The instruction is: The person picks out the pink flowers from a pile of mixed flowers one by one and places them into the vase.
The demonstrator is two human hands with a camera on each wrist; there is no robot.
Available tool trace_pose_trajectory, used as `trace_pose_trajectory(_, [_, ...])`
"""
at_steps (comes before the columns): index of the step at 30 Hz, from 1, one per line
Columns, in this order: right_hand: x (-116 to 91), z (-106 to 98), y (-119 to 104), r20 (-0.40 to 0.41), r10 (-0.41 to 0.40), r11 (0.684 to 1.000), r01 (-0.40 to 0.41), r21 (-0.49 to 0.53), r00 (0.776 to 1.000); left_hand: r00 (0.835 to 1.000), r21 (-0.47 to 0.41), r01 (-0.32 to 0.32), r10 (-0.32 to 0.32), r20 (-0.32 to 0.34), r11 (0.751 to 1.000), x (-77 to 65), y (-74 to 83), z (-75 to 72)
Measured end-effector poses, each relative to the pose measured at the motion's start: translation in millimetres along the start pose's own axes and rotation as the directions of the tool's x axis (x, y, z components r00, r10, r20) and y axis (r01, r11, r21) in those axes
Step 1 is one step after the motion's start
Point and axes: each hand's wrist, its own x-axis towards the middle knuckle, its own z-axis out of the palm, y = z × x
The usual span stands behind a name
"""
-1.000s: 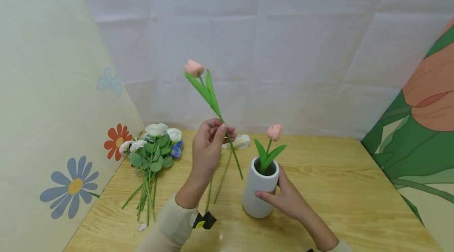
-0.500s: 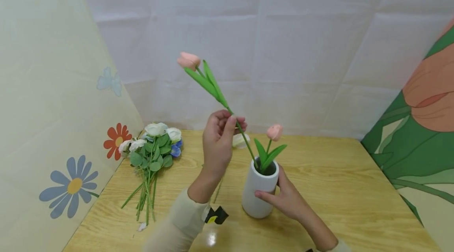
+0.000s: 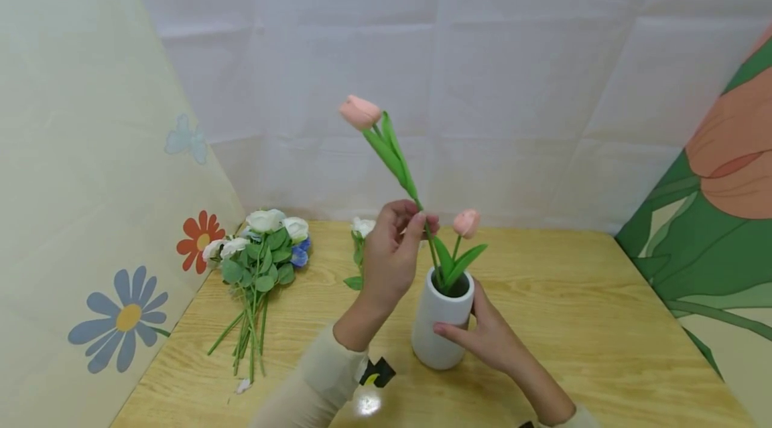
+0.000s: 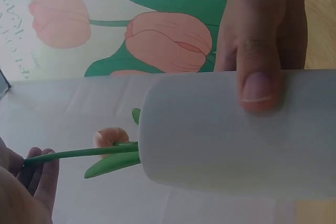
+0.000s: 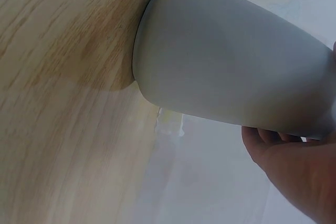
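My left hand (image 3: 392, 257) pinches the green stem of a pink artificial tulip (image 3: 360, 112) between thumb and fingers. The bloom leans up to the left, and the stem's lower end is inside the mouth of a white vase (image 3: 435, 331). A second pink tulip (image 3: 467, 223) stands in the vase, its two leaves spreading over the rim. My right hand (image 3: 497, 341) grips the vase's right side, thumb across the front. In the left wrist view, the stem (image 4: 79, 153) runs from my left fingers into the vase (image 4: 226, 135). The vase (image 5: 226, 61) stands upright on the table in the right wrist view.
A bunch of white and blue flowers with green stems (image 3: 259, 260) lies at the table's left. Partly behind my left hand is another white flower (image 3: 362, 226). A small pale scrap (image 3: 243, 386) lies near the stems. Cloth backdrops border the wooden table (image 3: 573, 321).
My left hand has moved right with the tulip, bringing its stem end from beside the vase into its mouth. The white flower left of that hand has come into sight. My right hand stays put.
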Motion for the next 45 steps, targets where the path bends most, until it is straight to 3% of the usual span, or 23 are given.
trace_pose_trajectory(4, [0, 0, 0, -0.003, -0.009, 1.0, 0.009, 0.003, 1.0, 0.999, 0.01, 0.006, -0.006, 0.04, 1.0, -4.9, -5.5, 1.0])
trace_pose_trajectory(15, [-1, -1, -2, -0.003, -0.01, 1.0, 0.01, 0.028, 1.0, 0.997, 0.089, -0.003, -0.004, 0.076, 0.996, -15.3, -16.4, 5.5])
trace_pose_trajectory(23, [-1, 0, -3, 0.0, -0.012, 0.999, 0.012, 0.033, 1.0, 0.994, 0.168, -0.051, 0.034, 0.101, 0.985, -22.4, -22.5, 5.2])
trace_pose_trajectory(30, [-1, 1, -3, -0.004, -0.036, 0.999, 0.036, 0.025, 0.999, 0.986, 0.214, -0.135, 0.11, 0.126, 0.967, -27.8, -32.2, 3.0])
trace_pose_trajectory(45, [-1, 0, -1, -0.005, -0.019, 0.999, 0.019, 0.028, 1.0, 0.977, 0.296, -0.178, 0.131, 0.17, 0.939, -37.3, -42.8, -5.5])
